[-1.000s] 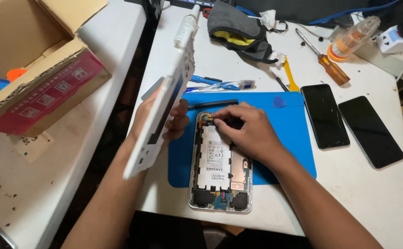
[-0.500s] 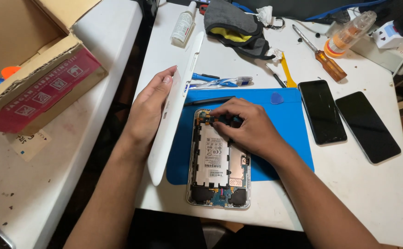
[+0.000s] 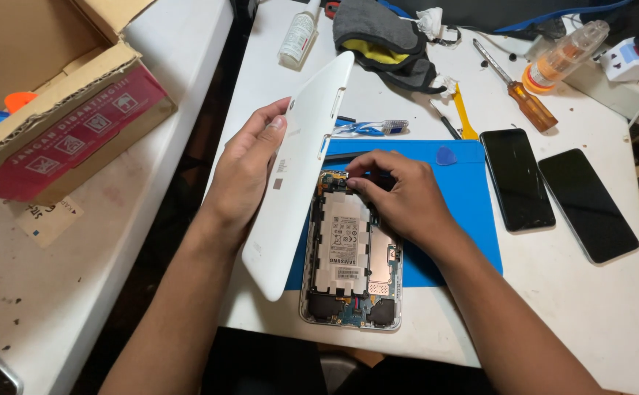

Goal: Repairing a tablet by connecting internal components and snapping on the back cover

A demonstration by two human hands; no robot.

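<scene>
My left hand (image 3: 244,172) holds a white plastic back cover (image 3: 297,172), tilted up on its long edge over the left side of an opened tablet (image 3: 352,256). The tablet lies face down on a blue work mat (image 3: 466,190), its silver battery and circuit boards showing. My right hand (image 3: 400,197) rests on the tablet's upper right part, fingertips pinched at the top edge near a small dark component; what it grips is too small to tell.
Two black phones (image 3: 515,179) (image 3: 588,205) lie right of the mat. Behind are a screwdriver (image 3: 513,84), a yellow pry tool (image 3: 463,113), a toothbrush (image 3: 367,128), a blue pick (image 3: 446,155), a bottle (image 3: 299,33) and a grey cloth pouch (image 3: 382,36). A cardboard box (image 3: 63,95) sits at left.
My left hand has swung the white cover down from nearly upright toward the tablet, leaning it over the left side. My right hand stays at the tablet's top edge.
</scene>
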